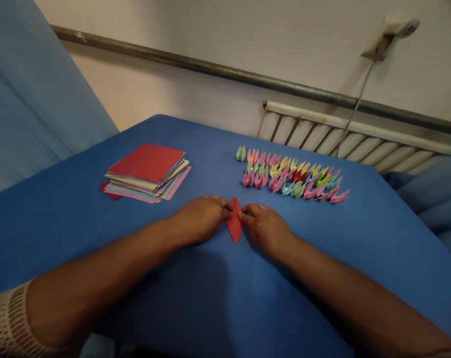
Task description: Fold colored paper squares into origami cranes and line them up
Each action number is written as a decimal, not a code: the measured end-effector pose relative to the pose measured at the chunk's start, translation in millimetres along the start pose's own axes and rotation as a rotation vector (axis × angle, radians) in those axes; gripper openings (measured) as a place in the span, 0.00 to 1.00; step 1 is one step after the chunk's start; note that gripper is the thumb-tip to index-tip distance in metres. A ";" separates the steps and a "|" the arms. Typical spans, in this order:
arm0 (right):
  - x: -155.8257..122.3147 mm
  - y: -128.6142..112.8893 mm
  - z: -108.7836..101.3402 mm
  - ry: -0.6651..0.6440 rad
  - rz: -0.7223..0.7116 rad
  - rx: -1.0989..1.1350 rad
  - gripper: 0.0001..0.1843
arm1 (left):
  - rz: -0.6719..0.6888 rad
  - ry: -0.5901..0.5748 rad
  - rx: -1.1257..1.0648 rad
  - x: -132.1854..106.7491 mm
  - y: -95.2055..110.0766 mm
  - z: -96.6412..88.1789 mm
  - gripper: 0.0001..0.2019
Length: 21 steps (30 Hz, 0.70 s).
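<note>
A red folded paper [235, 231], narrow and diamond-shaped, lies on the blue tabletop [210, 318] with one point toward me. At its left edge, my left hand [205, 219] has its fingers closed on the paper. From the other side my right hand [267, 229] grips the right edge, thumb and forefinger pinched near the upper half. The fingertips hide parts of both edges. Beyond my right hand stand rows of small folded paper cranes [292, 174] in pink, yellow, green, blue and red.
A stack of coloured paper squares [146, 163], red on top, sits at the left. Behind the table are a wall with a metal rail [210, 69], a radiator [322, 129] and a hanging cord [354, 114]. Blue curtains [35, 89] hang at the left.
</note>
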State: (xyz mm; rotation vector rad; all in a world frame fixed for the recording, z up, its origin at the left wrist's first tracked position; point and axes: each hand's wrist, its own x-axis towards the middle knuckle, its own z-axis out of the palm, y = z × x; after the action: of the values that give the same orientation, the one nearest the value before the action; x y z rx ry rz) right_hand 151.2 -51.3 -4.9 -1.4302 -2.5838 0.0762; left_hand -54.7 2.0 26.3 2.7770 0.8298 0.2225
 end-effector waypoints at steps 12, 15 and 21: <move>-3.7 -9.3 -4.4 -0.025 -0.019 0.006 0.23 | 0.026 -0.139 0.212 -9.5 7.8 -4.3 0.19; -2.4 -9.5 -4.8 -0.044 -0.021 -0.045 0.21 | -0.009 -0.103 0.221 -4.5 8.1 0.0 0.20; -2.2 -11.4 -6.8 -0.066 -0.022 -0.072 0.17 | 0.035 -0.148 0.136 -8.5 6.6 -14.9 0.15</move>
State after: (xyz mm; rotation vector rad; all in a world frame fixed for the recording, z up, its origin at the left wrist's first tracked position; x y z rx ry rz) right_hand 144.1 -59.6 3.0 -1.4475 -2.6808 0.0280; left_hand -61.5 -5.5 41.6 2.8923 0.7872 -0.0355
